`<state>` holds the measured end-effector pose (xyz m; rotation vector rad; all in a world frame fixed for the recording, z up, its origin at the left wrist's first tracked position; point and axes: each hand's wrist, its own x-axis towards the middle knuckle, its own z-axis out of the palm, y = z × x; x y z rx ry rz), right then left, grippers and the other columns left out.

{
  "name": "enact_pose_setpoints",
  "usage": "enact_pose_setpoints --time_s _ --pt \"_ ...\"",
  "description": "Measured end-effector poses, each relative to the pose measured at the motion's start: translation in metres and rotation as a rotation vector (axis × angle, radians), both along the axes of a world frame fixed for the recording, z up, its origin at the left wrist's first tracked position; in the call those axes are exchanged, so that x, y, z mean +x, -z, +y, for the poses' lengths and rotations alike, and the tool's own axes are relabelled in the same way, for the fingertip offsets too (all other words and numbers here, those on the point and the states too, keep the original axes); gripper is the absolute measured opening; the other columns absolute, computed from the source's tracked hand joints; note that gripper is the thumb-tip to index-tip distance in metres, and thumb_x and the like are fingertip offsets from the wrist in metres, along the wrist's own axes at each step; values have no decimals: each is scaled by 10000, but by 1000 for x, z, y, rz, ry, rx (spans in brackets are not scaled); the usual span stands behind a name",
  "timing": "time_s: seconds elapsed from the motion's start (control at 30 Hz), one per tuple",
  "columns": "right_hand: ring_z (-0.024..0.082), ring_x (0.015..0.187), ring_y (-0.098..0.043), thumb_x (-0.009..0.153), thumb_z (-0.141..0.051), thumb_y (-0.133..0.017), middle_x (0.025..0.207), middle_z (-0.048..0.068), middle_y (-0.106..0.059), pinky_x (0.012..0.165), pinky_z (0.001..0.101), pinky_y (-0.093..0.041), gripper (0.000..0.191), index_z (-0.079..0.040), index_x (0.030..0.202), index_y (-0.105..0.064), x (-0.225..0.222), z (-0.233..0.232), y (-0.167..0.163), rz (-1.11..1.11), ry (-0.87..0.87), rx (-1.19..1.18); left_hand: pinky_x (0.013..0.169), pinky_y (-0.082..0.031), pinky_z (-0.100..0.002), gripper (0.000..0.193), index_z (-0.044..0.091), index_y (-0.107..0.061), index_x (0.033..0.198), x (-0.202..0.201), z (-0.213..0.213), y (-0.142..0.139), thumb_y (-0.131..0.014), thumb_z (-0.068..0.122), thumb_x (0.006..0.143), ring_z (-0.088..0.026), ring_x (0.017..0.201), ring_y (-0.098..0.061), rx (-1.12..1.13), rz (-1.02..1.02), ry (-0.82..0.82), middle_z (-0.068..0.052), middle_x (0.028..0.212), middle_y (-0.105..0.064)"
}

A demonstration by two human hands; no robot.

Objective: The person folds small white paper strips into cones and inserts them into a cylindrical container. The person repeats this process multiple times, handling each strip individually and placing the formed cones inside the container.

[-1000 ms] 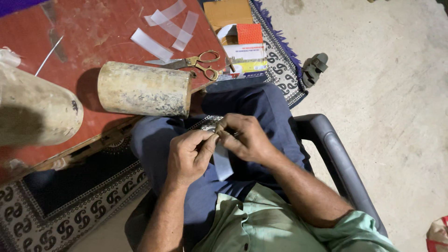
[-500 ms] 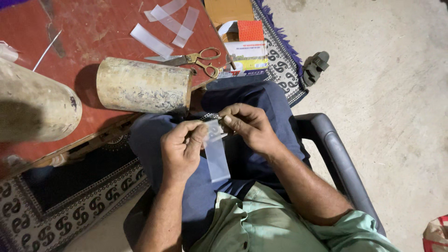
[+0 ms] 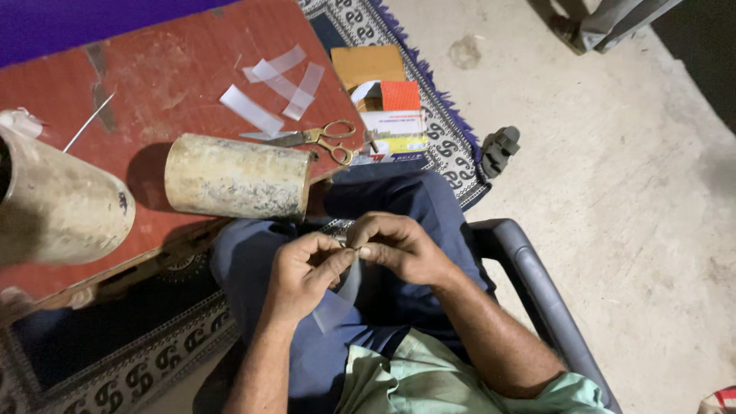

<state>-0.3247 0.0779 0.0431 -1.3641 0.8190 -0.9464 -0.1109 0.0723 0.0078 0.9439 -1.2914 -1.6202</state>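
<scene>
Right beyond the scissors [image 3: 318,140], an orange-white box [image 3: 391,115] is seen; a translucent strip [image 3: 337,295] is pinched by left hand [image 3: 303,272] and right hand [image 3: 402,249].

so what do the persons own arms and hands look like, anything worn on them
Both hands are bare: no gloves, rings or watch show on the left hand or the right hand. The forearms are uncovered too. On the right arm a short pale green sleeve begins near the elbow; the same pale green shirt covers the torso. The left upper arm is out of view.
</scene>
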Motion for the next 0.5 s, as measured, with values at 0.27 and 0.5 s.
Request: enact_pose_setpoints --time_s 0.27,0.5 --pt "273 803 -645 918 -99 -675 863 115 -630 722 373 -521 105 -24 947 -609 -6 -5 -18 404 11 -411 481 -466 -262 235 8 -719 827 -2 0 -20 -713 213 943 -82 538 -604 -215 -220 84 -34 623 -667" --pt "279 715 -628 855 -112 -682 781 131 -609 654 389 -498 127 -16 884 -603 13 -1 -8 439 168 -325 545 -496 -378 140 33 -657 792 -17 6 -34 -730 136 852 -289 632 -655 -685 -452 -287 -110 708 -652"
